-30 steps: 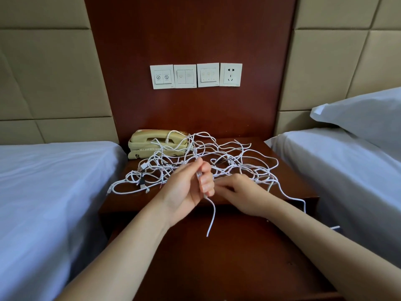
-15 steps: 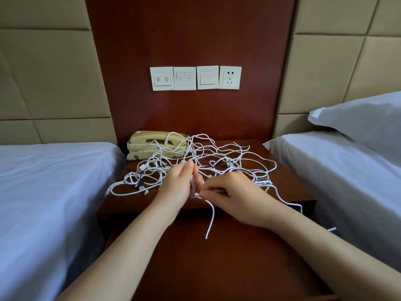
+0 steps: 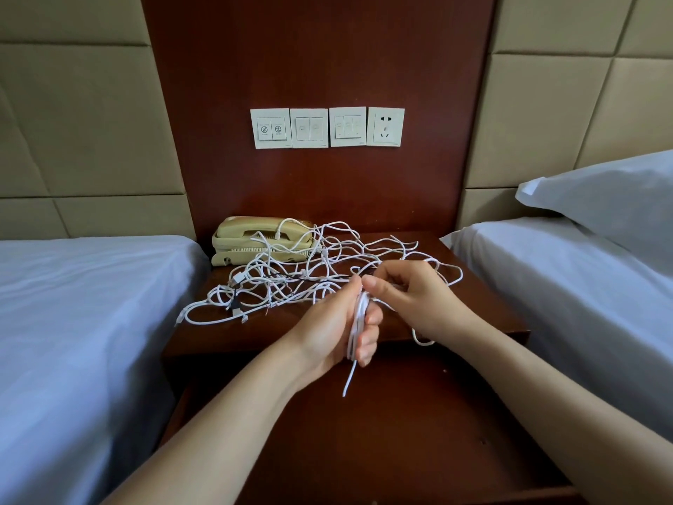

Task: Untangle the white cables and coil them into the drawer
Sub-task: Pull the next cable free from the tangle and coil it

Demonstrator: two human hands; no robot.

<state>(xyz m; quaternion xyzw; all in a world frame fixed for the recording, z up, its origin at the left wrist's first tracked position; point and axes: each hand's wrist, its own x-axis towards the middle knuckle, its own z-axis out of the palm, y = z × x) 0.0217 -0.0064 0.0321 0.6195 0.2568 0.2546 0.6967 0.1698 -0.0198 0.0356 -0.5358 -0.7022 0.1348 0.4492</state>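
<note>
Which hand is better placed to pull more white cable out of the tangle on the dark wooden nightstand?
Right. The right hand pinches the thin white cable running from the tangled white cable pile, while the left hand grips the wound white coil.

A hotel twin room: two white-sheeted beds [image 3: 91, 322] flank a nightstand [image 3: 473, 304] with a telephone [image 3: 262, 240].

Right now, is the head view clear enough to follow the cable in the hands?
Head view: sharp, evenly lit, no glare; cable loops on the left hand merge into one white band; the tangle behind reads strand by strand; wall panels bow near the frame edges.
</note>
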